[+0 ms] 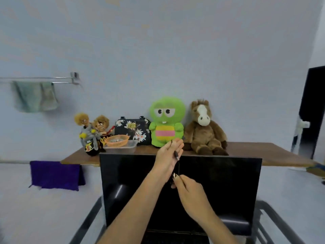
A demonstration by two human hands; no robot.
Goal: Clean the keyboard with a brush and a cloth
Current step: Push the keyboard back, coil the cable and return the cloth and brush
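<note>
We hold a thin dark brush [176,155] before the black screen [219,182], left hand [168,155] loosely gripping it, right hand [188,189] pinching its lower end.

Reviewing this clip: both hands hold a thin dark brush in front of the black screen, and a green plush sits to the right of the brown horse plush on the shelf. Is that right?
Not quite. The head view shows the green plush to the left of the brown horse plush, not the right. The rest stands: the left hand and right hand hold the thin dark brush in front of the black screen.
</note>
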